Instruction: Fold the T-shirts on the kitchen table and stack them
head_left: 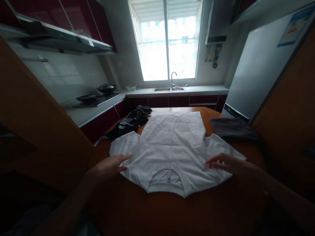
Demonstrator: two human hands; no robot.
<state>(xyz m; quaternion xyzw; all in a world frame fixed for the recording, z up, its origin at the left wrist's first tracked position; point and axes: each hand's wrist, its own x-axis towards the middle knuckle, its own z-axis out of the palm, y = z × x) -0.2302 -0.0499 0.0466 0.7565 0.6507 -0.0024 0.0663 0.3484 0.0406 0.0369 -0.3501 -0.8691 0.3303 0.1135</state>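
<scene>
A white T-shirt [172, 144] lies spread flat on an orange-brown table [152, 209], its collar toward me and its hem at the far edge. My left hand [109, 166] rests flat with fingers apart at the shirt's left shoulder, fingertips touching the cloth by the left sleeve. My right hand [227, 163] lies on the right shoulder, fingers spread on the cloth beside the right sleeve. Neither hand grips anything.
A heap of dark clothes [131, 123] lies at the table's far left, and a folded grey cloth [232, 128] at the far right. Behind are a counter with a stove [94, 98], a sink [168, 88] under a window, and a white fridge [261, 65] on the right.
</scene>
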